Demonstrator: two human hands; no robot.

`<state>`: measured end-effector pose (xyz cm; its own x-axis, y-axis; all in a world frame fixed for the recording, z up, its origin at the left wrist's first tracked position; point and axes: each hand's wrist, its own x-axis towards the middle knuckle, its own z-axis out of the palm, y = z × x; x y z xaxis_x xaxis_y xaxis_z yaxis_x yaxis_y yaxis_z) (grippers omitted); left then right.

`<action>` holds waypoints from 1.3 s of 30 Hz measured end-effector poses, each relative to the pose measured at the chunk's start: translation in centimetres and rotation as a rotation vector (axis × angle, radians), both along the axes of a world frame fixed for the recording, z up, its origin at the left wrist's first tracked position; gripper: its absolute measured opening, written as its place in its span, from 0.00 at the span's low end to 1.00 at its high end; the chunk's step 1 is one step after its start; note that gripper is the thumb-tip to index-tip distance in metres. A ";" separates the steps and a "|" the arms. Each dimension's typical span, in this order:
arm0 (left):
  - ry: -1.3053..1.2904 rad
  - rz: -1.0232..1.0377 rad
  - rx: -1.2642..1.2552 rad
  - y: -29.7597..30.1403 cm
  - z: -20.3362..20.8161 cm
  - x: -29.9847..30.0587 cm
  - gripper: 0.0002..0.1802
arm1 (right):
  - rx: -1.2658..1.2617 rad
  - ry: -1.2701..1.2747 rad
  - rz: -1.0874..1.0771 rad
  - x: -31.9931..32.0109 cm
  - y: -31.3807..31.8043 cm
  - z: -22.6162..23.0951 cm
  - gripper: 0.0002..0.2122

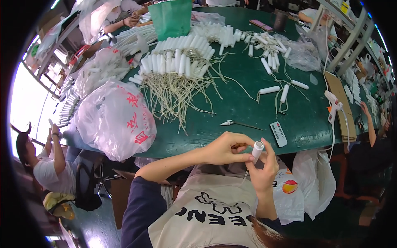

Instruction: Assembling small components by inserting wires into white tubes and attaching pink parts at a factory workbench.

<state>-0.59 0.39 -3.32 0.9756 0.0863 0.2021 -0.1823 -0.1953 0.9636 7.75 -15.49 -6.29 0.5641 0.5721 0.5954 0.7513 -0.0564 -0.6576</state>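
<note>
Close to my body, just off the near table edge, a short white plastic tube point(257, 152) with a thin pale wire stands nearly upright between my hands. Its round end faces up. My right hand point(266, 168) has its fingers wrapped round the tube. From the other side, my left hand point(228, 149) pinches against it with thumb and fingertips; the left fingertips are partly hidden. On the table beyond lie a small pointed white piece with a dark thin stem point(228, 123) and a white remote control point(278, 134).
Bundled white tubes with trailing wires point(175, 62) cover the green table point(244, 107)'s middle. Loose tubes point(284, 94) lie rightward. A plastic bag point(118, 120) bulges over the left edge. A white glue gun point(332, 105) and cardboard point(342, 109) are right. Other people sit around.
</note>
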 end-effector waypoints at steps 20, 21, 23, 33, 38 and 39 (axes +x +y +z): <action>0.497 1.344 0.651 20.5 10.4 -6.1 0.28 | -0.095 -0.221 0.039 2.5 -1.3 0.8 0.11; 0.496 1.346 0.650 22.2 10.5 -6.1 0.28 | -0.094 -0.223 0.040 2.5 -1.4 0.8 0.11; 0.795 1.518 0.706 25.2 9.9 -6.1 0.29 | -0.158 -0.213 0.052 2.5 -1.7 0.7 0.10; 0.923 1.453 0.929 32.2 4.3 -5.1 0.30 | -0.213 -0.215 0.058 2.6 -2.2 0.1 0.07; 0.829 1.494 0.935 32.4 3.1 -5.5 0.29 | -0.247 -0.225 0.061 2.7 -2.5 0.1 0.06; 0.825 1.511 0.941 32.0 3.4 -5.4 0.29 | -0.250 -0.222 0.054 2.7 -2.6 0.1 0.06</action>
